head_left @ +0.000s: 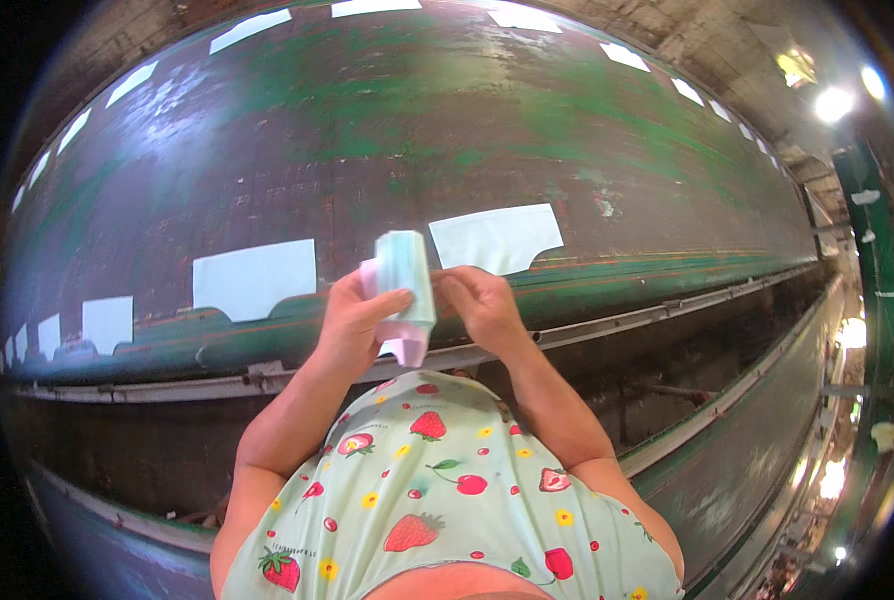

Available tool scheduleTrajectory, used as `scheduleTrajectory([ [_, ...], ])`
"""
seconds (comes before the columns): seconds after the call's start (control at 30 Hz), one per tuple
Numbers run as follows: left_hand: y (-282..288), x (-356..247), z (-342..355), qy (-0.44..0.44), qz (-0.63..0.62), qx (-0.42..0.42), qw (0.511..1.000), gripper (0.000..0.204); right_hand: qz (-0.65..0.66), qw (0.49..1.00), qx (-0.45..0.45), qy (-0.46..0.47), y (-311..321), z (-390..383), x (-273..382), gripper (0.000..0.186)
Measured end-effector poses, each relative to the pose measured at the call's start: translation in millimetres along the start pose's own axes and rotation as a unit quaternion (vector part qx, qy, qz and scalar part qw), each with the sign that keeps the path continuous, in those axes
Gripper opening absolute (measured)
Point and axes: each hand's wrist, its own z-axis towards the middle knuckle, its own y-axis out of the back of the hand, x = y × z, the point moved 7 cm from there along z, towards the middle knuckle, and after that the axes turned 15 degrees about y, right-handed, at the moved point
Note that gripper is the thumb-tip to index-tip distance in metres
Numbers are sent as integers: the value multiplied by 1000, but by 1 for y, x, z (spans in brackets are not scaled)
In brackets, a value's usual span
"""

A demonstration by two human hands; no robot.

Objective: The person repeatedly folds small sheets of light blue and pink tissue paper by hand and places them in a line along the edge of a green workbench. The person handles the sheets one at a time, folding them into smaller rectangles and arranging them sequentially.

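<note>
My left hand [352, 315] is closed round a bundle of folded cloth pieces [404, 280], pale blue-green with lilac layers at its edges. The bundle stands roughly upright in front of my chest, with my thumb pressed on its face. Just right of it, my right hand [477, 300] has its fingers pinched together; what they hold, if anything, is hidden. A pale blue cut cloth piece [497, 238] with a curved notch lies flat beyond my right hand. Left of my left hand lies a similar cloth piece [254, 278], its lower edge by the table's near edge.
The long table [367, 180] has a worn green and brown surface. More pale pieces [107, 322] line its near edge to the left, and others [375, 8] line the far edge. A metal rail [667, 308] runs along the near side. Lamps [833, 104] shine at right.
</note>
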Motion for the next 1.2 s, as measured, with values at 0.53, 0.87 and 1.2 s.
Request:
scheduleTrajectory([
  [0.53,-185,136,97,-32,111,-37,993,25,7,995,-82,60,228,-72,3,14],
  [0.87,-213,147,112,-37,184,-71,980,22,97,990,-87,54,253,-94,-5,14],
  [1.2,-204,148,121,-19,147,-62,987,26,2,995,-98,-2,253,-89,-8,14],
])
